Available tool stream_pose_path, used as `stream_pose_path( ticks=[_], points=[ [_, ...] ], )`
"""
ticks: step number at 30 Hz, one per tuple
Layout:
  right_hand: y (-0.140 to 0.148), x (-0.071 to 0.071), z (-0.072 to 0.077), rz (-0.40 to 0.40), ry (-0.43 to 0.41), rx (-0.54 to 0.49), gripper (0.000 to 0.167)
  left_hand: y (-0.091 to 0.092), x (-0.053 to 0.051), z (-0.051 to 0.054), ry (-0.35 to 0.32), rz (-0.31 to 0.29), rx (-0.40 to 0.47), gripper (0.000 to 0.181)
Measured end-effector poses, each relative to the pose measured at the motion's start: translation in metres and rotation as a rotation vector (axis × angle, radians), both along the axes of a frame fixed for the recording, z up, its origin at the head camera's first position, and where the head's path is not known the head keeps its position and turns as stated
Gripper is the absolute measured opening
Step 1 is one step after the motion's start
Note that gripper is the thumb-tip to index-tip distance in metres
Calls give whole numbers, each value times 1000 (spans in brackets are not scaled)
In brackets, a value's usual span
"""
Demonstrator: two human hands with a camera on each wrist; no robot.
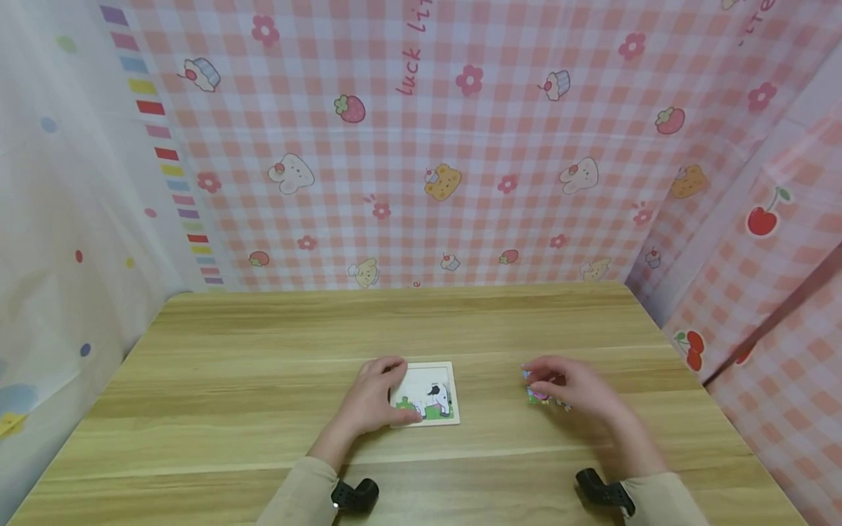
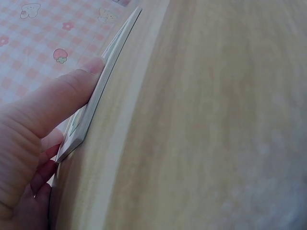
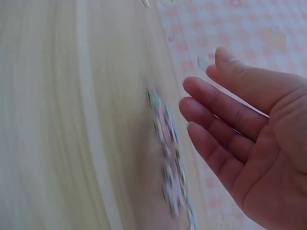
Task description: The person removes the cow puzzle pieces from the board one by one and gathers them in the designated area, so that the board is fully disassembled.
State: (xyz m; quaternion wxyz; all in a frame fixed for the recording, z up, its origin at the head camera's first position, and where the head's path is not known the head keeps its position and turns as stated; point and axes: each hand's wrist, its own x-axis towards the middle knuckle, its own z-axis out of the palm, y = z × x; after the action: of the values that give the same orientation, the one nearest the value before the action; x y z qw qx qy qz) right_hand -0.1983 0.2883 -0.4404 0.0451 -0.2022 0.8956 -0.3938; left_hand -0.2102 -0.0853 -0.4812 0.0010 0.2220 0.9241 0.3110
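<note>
My left hand grips the left side of a small square puzzle board lying on the table. In the left wrist view, the thumb presses on the pale rim of the board, while the other fingers curl by its edge. Part of a black-and-white cow picture with green grass shows inside the frame; the rest of the inside is whitish. To the right, my right hand hovers over loose colourful puzzle pieces. Its fingers are loosely bent and hold nothing. The hand hides some pieces, which look blurred in the right wrist view.
The wood-grain table reaches back to a pink checked cloth with cartoon prints. Pale dotted cloth hangs at the left, and cherry-print cloth at the right. Black wrist cameras sit on both forearms.
</note>
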Motion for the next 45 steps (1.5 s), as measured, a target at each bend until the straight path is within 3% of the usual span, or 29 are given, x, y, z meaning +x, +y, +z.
stream_pose_path(
  ticks=[5, 13, 25, 37, 45],
  points=[
    [-21, -4, -4, 52, 50, 27, 30, 0, 0, 1, 10, -5, 4, 96],
    [-58, -8, -10, 101, 20, 5, 31, 0, -1, 0, 15, -5, -6, 96],
    [-107, -16, -11, 177, 93, 45, 37, 0, -1, -1, -2, -2, -13, 95],
    [-121, -22, -20, 218, 133, 54, 36, 0, -2, -2, 12, -4, -22, 94],
    [-127, -25, -22, 197, 106, 96, 35, 0, -2, -1, 8, -2, -13, 93]
  ],
)
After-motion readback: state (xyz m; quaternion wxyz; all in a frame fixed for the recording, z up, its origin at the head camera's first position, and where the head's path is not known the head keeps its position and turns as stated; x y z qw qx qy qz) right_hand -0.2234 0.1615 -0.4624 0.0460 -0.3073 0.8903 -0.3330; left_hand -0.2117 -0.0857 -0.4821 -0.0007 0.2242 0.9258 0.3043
